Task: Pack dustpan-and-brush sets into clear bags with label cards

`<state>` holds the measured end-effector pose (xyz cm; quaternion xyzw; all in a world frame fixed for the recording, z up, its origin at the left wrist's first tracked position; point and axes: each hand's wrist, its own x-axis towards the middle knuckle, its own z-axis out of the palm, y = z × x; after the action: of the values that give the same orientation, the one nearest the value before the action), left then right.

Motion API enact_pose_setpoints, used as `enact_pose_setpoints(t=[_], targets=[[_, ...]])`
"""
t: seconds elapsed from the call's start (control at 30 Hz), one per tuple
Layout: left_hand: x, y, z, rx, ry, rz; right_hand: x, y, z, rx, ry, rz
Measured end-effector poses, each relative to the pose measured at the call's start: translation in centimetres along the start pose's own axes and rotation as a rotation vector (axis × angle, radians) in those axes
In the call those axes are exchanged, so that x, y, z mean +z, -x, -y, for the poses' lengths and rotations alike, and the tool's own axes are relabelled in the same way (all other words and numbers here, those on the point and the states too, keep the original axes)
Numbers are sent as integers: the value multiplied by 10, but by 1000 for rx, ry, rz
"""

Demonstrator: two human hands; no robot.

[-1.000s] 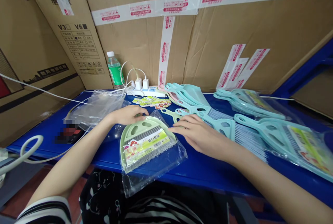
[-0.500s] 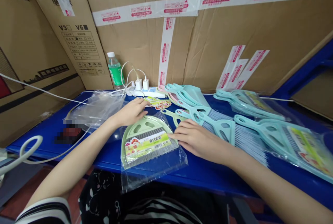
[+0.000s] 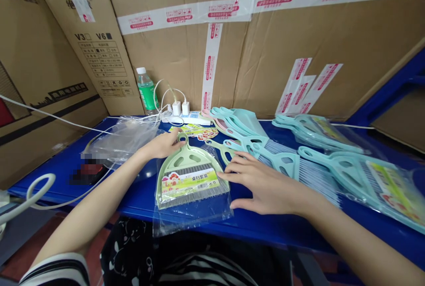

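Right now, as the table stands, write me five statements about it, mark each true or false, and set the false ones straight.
1. The left hand is at the handle of the green dustpan. True.

2. The bottle lies on its side. False: the bottle stands upright, with its white cap on.

3. A label with mushrooms on it lies across grey bristles. True.

4. The right hand is clenched in a fist. False: the right hand is open, with its fingertips at the right side of the green dustpan.

5. White chargers are plugged into the power strip. True.
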<state>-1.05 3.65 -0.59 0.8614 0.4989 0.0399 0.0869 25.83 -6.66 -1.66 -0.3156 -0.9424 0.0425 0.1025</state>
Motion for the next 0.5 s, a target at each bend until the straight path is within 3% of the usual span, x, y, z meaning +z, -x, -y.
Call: enact_pose_setpoints(t=[0.27,0.5], targets=[[14,-9,11,289,227,-50,-1,-4,-2,66,5,2],[23,-12,10,326,236,-49,-4,-1,-5,120,44,-6]])
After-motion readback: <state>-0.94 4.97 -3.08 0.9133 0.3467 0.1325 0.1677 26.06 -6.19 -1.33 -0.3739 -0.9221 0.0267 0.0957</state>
